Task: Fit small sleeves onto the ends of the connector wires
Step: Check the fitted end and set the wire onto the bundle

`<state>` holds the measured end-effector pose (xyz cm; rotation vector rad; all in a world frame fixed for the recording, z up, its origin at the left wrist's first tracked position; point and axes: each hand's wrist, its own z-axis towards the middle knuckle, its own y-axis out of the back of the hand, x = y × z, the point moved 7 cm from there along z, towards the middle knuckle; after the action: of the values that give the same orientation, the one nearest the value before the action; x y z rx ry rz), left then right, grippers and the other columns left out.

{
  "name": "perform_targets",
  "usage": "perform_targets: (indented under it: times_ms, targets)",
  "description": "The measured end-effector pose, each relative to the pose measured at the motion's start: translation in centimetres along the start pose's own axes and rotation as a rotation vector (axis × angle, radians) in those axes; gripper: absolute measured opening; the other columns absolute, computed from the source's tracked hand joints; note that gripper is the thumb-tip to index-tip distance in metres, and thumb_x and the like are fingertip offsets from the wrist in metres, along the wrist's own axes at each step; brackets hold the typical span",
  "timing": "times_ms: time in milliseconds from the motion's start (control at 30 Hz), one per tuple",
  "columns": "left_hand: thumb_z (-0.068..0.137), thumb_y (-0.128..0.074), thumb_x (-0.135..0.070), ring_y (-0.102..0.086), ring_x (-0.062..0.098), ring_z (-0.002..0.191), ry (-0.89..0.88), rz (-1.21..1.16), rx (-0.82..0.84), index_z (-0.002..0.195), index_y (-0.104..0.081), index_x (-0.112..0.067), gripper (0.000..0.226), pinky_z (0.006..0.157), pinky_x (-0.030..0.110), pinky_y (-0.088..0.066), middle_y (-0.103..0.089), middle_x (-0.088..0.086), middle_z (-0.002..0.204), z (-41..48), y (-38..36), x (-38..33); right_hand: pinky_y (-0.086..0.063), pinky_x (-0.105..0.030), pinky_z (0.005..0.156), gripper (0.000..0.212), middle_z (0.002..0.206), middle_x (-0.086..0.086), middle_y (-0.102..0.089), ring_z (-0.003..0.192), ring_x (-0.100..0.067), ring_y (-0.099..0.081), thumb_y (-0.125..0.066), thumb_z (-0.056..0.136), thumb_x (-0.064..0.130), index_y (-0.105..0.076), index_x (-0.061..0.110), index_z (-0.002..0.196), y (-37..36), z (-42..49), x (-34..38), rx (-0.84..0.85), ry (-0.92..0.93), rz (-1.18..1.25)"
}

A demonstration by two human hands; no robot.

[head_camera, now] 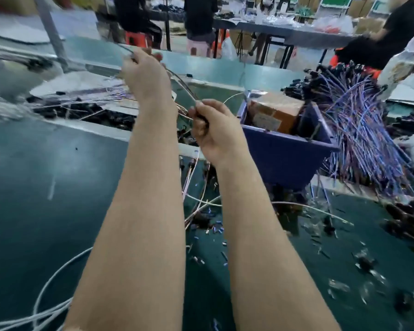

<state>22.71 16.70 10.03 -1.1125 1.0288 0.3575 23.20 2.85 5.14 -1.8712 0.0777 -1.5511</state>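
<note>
My left hand (145, 72) is raised above the bench, its fingers curled round the far end of a thin connector wire (184, 86). The wire slopes down to my right hand (214, 129), which grips its near part and a dark connector piece. The frame is blurred, so no sleeve shows on the wire end. Small blue and black sleeves (212, 229) lie scattered on the green mat (46, 187) between my forearms. More loose wires (196, 204) lie beneath my hands.
A blue bin (285, 154) holding a brown box (276, 111) stands right of my right hand. A big bundle of purple-blue wires (359, 130) fans out beyond it. White cables (50, 292) loop at the lower left. Several people sit at benches behind.
</note>
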Motion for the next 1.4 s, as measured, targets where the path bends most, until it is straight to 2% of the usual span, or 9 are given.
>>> perform_targets:
  times_ms: [67, 133, 267, 467, 567, 700, 867, 1100, 1400]
  targets:
    - [0.101, -0.035, -0.015, -0.057, 0.017, 0.078, 0.029, 0.130, -0.024, 0.110, -0.050, 0.001, 0.024, 0.063, 0.023, -0.048, -0.057, 0.014, 0.102, 0.4, -0.2, 1.5, -0.045, -0.014, 0.048, 0.017, 0.077, -0.012, -0.056, 0.051, -0.007, -0.050, -0.049, 0.094, -0.005, -0.048, 0.003, 0.109, -0.6, 3.0, -1.4, -0.100, -0.030, 0.184]
    - [0.100, -0.038, -0.020, -0.059, 0.027, 0.107, 0.176, 0.351, 0.031, 0.128, -0.046, 0.002, 0.037, 0.081, 0.029, -0.048, -0.053, 0.019, 0.129, 0.4, 0.0, 4.3, -0.053, -0.024, 0.081, 0.050, 0.108, -0.018, -0.056, 0.083, -0.015, -0.058, -0.051, 0.094, -0.002, -0.033, 0.009, 0.140, -0.3, 5.5, -3.2, -0.143, -0.075, 0.279]
    - [0.094, -0.041, -0.008, -0.053, 0.025, 0.097, 0.378, 0.554, 0.115, 0.113, -0.051, -0.004, 0.021, 0.081, 0.029, -0.042, -0.057, 0.017, 0.110, -0.8, 1.9, 8.3, -0.041, -0.048, 0.105, 0.079, 0.155, -0.011, -0.018, 0.122, -0.028, -0.046, -0.046, 0.086, -0.006, -0.016, 0.026, 0.150, 2.0, 5.8, -5.8, -0.227, -0.062, -0.386]
    - [0.091, -0.040, -0.007, -0.038, 0.019, 0.067, 0.364, 0.444, 0.091, 0.071, -0.048, -0.010, 0.021, 0.054, 0.027, -0.030, -0.044, 0.005, 0.070, -2.9, 2.7, 7.7, -0.048, -0.049, 0.095, 0.027, 0.116, -0.019, -0.062, 0.107, -0.037, -0.059, -0.041, 0.088, -0.002, -0.059, 0.012, 0.102, 2.6, 2.7, -3.2, -0.259, 0.106, -0.631]
    - [0.093, -0.042, -0.011, -0.037, 0.013, 0.061, 0.342, 0.391, 0.089, 0.074, -0.046, -0.016, 0.020, 0.056, 0.025, -0.033, -0.040, -0.001, 0.070, -4.1, 3.5, 6.9, -0.054, -0.047, 0.084, 0.021, 0.096, -0.014, -0.069, 0.091, -0.034, -0.065, -0.046, 0.089, 0.007, -0.060, 0.018, 0.077, 3.8, -0.2, -1.4, -0.251, 0.089, -1.003]
    - [0.092, -0.042, -0.013, -0.038, 0.009, 0.060, 0.349, 0.259, -0.009, 0.097, -0.051, -0.012, 0.010, 0.059, 0.025, -0.035, -0.042, -0.003, 0.070, -5.8, 5.9, 5.7, -0.051, -0.028, 0.066, 0.026, 0.087, -0.007, -0.071, 0.081, -0.021, -0.064, -0.065, 0.087, 0.033, -0.072, 0.008, 0.093, 4.5, -4.1, -1.5, -0.045, -0.040, -1.457]
    - [0.093, -0.043, -0.012, -0.045, 0.008, 0.064, 0.339, 0.138, -0.115, 0.100, -0.052, -0.011, 0.012, 0.065, 0.023, -0.041, -0.049, -0.003, 0.076, -9.0, 7.6, 4.4, -0.052, -0.037, 0.085, 0.022, 0.102, -0.008, -0.069, 0.095, -0.027, -0.061, -0.063, 0.090, 0.029, -0.069, 0.010, 0.100, 3.3, -6.6, -5.4, 0.126, -0.090, -1.739]
    - [0.093, -0.039, -0.006, -0.037, 0.007, 0.042, 0.255, 0.062, 0.064, 0.087, -0.048, -0.011, 0.011, 0.040, 0.018, -0.026, -0.053, -0.001, 0.063, -14.3, 5.3, 2.8, -0.050, -0.030, 0.068, 0.013, 0.075, 0.002, -0.071, 0.066, -0.011, -0.060, -0.056, 0.094, 0.021, -0.068, 0.018, 0.089, 6.9, -10.7, 1.2, -0.199, 0.271, -1.277]
    - [0.092, -0.041, -0.010, -0.030, 0.004, 0.032, 0.269, 0.328, 0.372, 0.081, -0.049, -0.014, 0.014, 0.035, 0.013, -0.020, -0.047, -0.010, 0.043, -16.4, 1.1, 4.5, -0.042, -0.038, 0.087, 0.019, 0.093, -0.001, -0.064, 0.100, -0.031, -0.055, -0.057, 0.091, 0.030, -0.071, 0.023, 0.101, 7.3, -11.7, -2.3, 0.057, 0.204, -1.646]
